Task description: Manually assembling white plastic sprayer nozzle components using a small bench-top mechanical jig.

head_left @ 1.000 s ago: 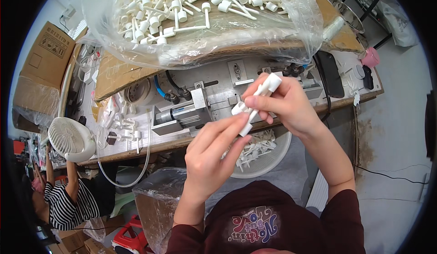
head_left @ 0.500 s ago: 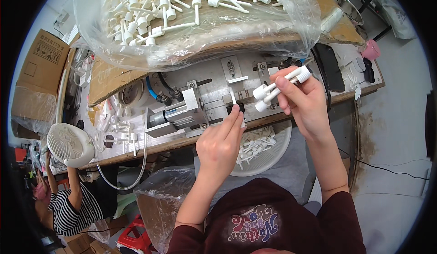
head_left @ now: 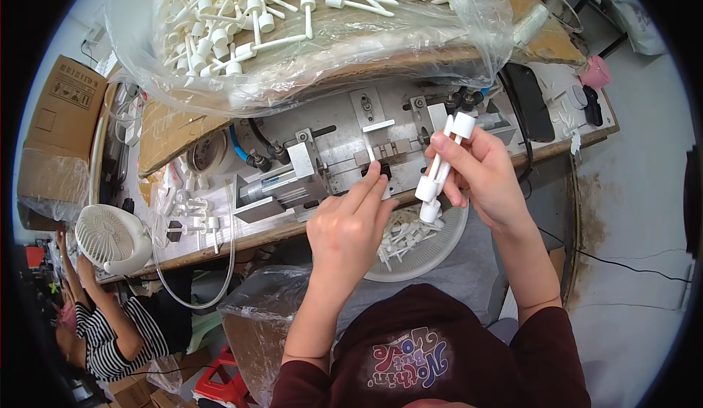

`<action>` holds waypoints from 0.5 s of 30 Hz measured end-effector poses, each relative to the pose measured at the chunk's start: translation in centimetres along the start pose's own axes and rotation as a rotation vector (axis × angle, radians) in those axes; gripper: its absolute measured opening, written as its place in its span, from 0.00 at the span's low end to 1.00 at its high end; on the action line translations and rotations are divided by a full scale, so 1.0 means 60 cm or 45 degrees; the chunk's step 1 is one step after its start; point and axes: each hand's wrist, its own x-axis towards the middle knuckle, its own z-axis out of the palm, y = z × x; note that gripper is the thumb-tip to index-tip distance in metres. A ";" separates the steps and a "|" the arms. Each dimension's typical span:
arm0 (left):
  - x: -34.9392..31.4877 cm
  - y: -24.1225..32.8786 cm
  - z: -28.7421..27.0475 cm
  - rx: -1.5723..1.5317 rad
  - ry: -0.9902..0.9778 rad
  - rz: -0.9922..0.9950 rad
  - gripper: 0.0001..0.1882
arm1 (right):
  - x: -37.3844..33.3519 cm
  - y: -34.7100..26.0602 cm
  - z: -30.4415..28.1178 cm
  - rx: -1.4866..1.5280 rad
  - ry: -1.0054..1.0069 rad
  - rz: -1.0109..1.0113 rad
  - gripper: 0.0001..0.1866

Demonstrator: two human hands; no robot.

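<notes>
My right hand (head_left: 480, 177) grips a small bundle of white plastic pump heads with long stems (head_left: 439, 166), held upright above a white bowl (head_left: 447, 251) of the same parts. My left hand (head_left: 350, 229) pinches one thin white stem (head_left: 371, 157) between fingertips and holds it at the slot of a grey metal bench machine (head_left: 344, 152). The stem's lower end is hidden by my fingers.
A big clear bag of white pump parts (head_left: 293, 20) lies on cardboard behind the machine. A white fan (head_left: 110, 238) and loose white parts (head_left: 192, 210) sit at the bench's left. A dark flat device (head_left: 529, 100) lies at right. A person in a striped top (head_left: 110, 335) crouches lower left.
My hands came apart. The left one moved forward with a single stem to the machine's slot, and the right one swung the bundle of pump heads to the right and upright.
</notes>
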 end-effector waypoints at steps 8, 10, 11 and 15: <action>-0.012 0.022 -0.032 -0.472 0.025 0.107 0.18 | -0.006 0.017 0.020 0.021 -0.173 0.132 0.10; -0.015 0.021 -0.030 -0.415 0.075 0.043 0.18 | -0.005 0.015 0.017 0.010 -0.127 0.072 0.10; -0.018 0.019 -0.023 -0.357 0.112 0.005 0.18 | -0.004 0.016 0.013 0.038 -0.097 0.030 0.10; -0.013 -0.003 0.006 0.051 0.118 0.083 0.16 | -0.007 0.017 0.001 0.073 -0.020 -0.058 0.10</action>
